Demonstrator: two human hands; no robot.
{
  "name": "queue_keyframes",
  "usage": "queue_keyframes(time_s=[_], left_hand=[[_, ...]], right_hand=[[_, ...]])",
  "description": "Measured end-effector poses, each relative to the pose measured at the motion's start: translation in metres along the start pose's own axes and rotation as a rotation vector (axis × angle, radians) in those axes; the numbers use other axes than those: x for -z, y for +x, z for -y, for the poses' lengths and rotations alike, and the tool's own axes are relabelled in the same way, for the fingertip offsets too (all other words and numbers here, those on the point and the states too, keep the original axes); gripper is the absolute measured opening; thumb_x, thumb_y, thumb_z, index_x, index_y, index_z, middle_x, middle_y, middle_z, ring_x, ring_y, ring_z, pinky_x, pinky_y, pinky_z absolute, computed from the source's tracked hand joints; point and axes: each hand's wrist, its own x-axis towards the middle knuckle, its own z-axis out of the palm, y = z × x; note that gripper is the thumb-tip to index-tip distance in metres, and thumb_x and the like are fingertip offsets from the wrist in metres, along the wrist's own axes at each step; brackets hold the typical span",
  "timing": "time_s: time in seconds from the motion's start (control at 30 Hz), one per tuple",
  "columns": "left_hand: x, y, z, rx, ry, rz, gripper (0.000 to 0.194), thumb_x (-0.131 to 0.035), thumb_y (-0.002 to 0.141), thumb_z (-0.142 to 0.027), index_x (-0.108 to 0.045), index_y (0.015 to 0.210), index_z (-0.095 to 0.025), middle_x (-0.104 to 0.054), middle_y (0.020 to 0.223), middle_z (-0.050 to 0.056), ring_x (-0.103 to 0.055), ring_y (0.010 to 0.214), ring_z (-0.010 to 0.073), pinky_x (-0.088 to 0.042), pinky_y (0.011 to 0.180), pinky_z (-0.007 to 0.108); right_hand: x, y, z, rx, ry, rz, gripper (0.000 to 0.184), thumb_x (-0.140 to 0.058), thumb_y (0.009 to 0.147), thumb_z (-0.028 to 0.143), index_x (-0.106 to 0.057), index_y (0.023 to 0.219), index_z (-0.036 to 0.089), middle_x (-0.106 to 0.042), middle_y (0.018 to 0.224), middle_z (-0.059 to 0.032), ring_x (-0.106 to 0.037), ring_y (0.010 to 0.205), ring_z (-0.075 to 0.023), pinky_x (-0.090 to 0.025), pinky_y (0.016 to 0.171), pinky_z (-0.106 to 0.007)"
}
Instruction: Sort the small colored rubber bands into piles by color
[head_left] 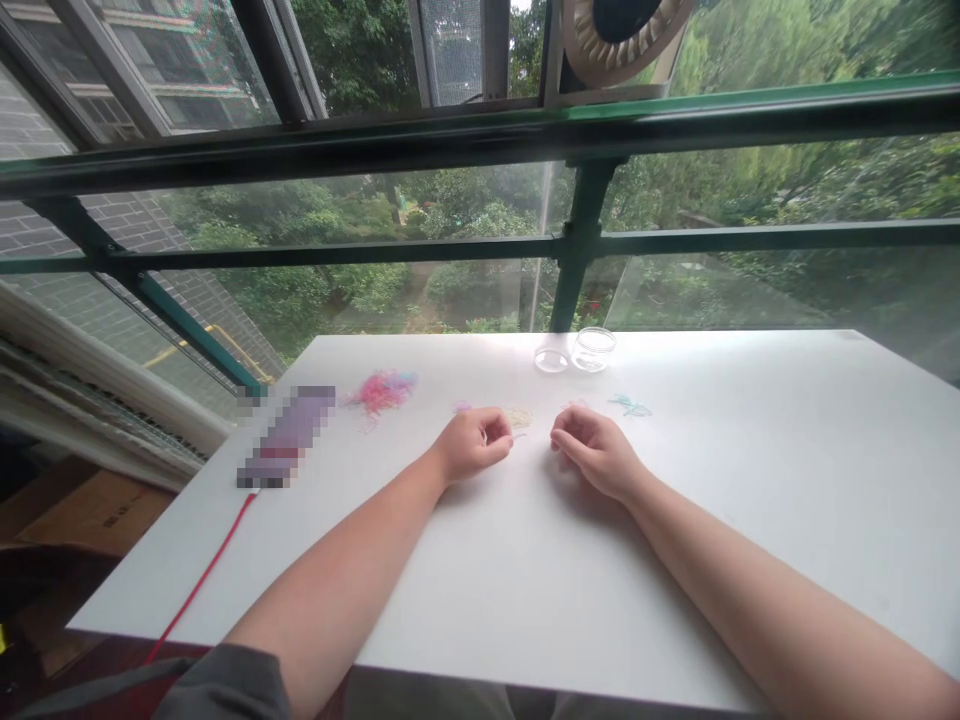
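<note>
My left hand (476, 445) is closed just above the table, thumb and index fingertip together. A faint purple strand shows beside its fingertips; whether they hold it I cannot tell. Opposite it, my right hand (598, 452) is also curled shut, and what its fingers hold, if anything, is hidden. Behind the hands lie small piles of thin bands: yellow ones (519, 417), pink ones (576, 405) partly covered by the right hand, teal ones (631, 405), and a bit of purple (463, 406) behind the left hand. A larger mixed pink, red and blue pile (384, 393) sits farther left.
At the white table's (465, 580) back edge stand a clear round jar (595, 352) and a low clear round piece (551, 361). A blurred-out flat device (289, 440) with a red cable (206, 575) lies at left. A green railing (480, 250) and windows rise behind.
</note>
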Motion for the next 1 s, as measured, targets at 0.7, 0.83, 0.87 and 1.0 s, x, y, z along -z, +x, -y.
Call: queue_keyframes(time_s=[0.7, 0.83, 0.87, 1.0], left_hand=[[-0.0021, 0.0006, -0.0007, 0.036, 0.026, -0.009, 0.011, -0.056, 0.073, -0.025, -0.057, 0.071, -0.015, -0.056, 0.061, -0.002, -0.046, 0.054, 0.0074, -0.036, 0.051, 0.019], [-0.0022, 0.0007, -0.0003, 0.041, 0.04, -0.015, 0.012, -0.056, 0.074, -0.027, -0.057, 0.072, -0.015, -0.056, 0.062, -0.002, -0.046, 0.054, 0.0074, -0.036, 0.052, 0.019], [-0.0023, 0.0007, -0.001, 0.041, 0.047, -0.019, 0.013, -0.056, 0.074, -0.027, -0.057, 0.073, -0.015, -0.056, 0.062, -0.002, -0.046, 0.054, 0.0075, -0.036, 0.052, 0.02], [0.0012, -0.0011, -0.0064, 0.025, 0.106, -0.021, 0.012, -0.054, 0.076, -0.026, -0.058, 0.073, -0.015, -0.058, 0.064, -0.002, -0.048, 0.055, 0.0079, -0.038, 0.055, 0.02]], right_hand=[[-0.0005, 0.0004, -0.0009, 0.015, -0.035, 0.04, 0.017, -0.051, 0.082, 0.029, -0.051, 0.069, 0.018, -0.056, 0.062, 0.0012, -0.053, 0.047, -0.01, -0.043, 0.05, -0.023], [-0.0005, 0.0003, -0.0007, 0.005, -0.025, 0.042, 0.017, -0.052, 0.082, 0.031, -0.051, 0.07, 0.018, -0.056, 0.063, 0.0007, -0.053, 0.049, -0.0106, -0.044, 0.049, -0.023], [-0.0005, 0.0003, -0.0008, 0.001, -0.018, 0.043, 0.017, -0.051, 0.082, 0.031, -0.051, 0.07, 0.018, -0.056, 0.063, 0.0006, -0.053, 0.049, -0.0108, -0.044, 0.049, -0.024], [-0.0011, -0.0001, -0.0013, 0.0, 0.004, 0.051, 0.017, -0.052, 0.081, 0.031, -0.05, 0.07, 0.018, -0.055, 0.063, 0.0008, -0.053, 0.048, -0.0109, -0.044, 0.049, -0.024]])
